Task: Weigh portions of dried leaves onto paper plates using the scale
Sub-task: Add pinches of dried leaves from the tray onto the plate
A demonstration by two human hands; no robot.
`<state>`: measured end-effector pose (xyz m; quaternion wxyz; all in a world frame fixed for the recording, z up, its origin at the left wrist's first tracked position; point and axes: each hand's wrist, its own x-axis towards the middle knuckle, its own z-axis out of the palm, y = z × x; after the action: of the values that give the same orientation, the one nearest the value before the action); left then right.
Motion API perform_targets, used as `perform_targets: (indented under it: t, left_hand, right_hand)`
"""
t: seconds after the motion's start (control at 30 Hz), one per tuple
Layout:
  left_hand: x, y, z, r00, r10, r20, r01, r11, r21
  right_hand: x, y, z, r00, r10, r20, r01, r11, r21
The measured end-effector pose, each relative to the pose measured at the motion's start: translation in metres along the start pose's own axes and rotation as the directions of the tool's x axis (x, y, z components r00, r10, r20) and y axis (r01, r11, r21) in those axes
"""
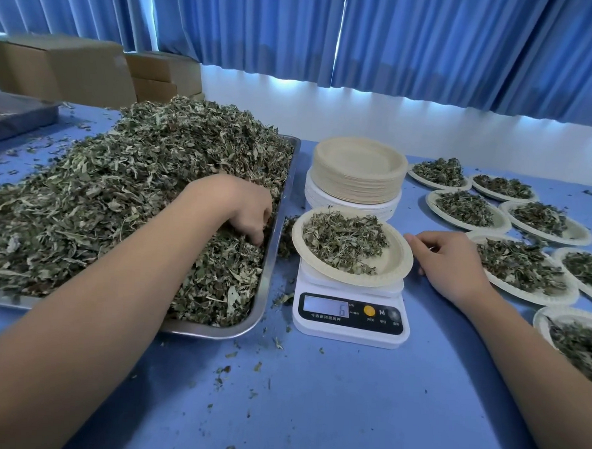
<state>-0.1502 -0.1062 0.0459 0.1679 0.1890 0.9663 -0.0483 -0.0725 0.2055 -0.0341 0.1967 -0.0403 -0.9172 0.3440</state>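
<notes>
Dried leaves (117, 197) fill the tray (272, 264) lengthwise; left hand (247, 208) grips some, right hand (450, 260) loose beside plate (390, 263).

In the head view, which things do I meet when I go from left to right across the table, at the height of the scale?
leaf pile → left hand → plate on the scale → right hand → filled plates
</notes>
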Motion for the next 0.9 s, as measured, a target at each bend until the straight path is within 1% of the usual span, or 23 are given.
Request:
perform_targets:
  t: [0.13, 0.2, 0.27, 0.37, 0.53, 0.63, 0.7, 0.8, 0.9]
  left_hand:
    - [0.003, 0.0, 0.002, 0.999, 0.007, -0.044, -0.009, 1.0, -0.026]
    - [0.0, 0.0, 0.001, 0.998, -0.002, -0.064, -0.003, 0.998, -0.07]
    - [-0.002, 0.0, -0.003, 0.991, -0.03, -0.128, 0.014, 0.992, -0.122]
    - [-0.007, 0.001, -0.008, 0.962, -0.108, -0.251, 0.06, 0.979, -0.193]
    - [-0.014, 0.005, -0.013, 0.951, -0.153, -0.268, 0.095, 0.971, -0.218]
    - [-0.018, 0.008, -0.019, 0.927, -0.164, -0.337, 0.116, 0.98, -0.159]
    - [-0.019, 0.009, -0.019, 0.933, -0.16, -0.323, 0.122, 0.983, -0.134]
    - [-0.017, 0.008, -0.018, 0.945, -0.142, -0.296, 0.1, 0.983, -0.151]
    - [-0.016, 0.006, -0.022, 0.926, -0.135, -0.352, 0.07, 0.979, -0.191]
  right_hand:
    - [0.0, 0.002, 0.001, 1.0, -0.02, 0.006, 0.02, 1.0, -0.007]
    - [0.001, 0.001, 0.001, 1.0, -0.027, 0.009, 0.027, 1.0, -0.003]
    - [0.001, 0.001, 0.001, 1.0, -0.028, 0.014, 0.028, 1.0, 0.001]
    - [-0.001, 0.001, 0.0, 1.0, -0.021, 0.011, 0.021, 1.0, 0.006]
    - [-0.001, 0.002, 0.0, 1.0, -0.006, 0.007, 0.006, 1.0, 0.01]
    - [-0.001, 0.003, -0.001, 1.0, -0.004, 0.006, 0.004, 1.0, 0.0]
    - [-0.001, 0.003, -0.001, 1.0, -0.006, 0.007, 0.006, 1.0, -0.001]
    - [-0.001, 0.004, -0.002, 1.0, -0.001, 0.008, 0.001, 1.0, -0.007]
    - [0.0, 0.003, -0.002, 1.0, -0.002, 0.012, 0.003, 1.0, -0.007]
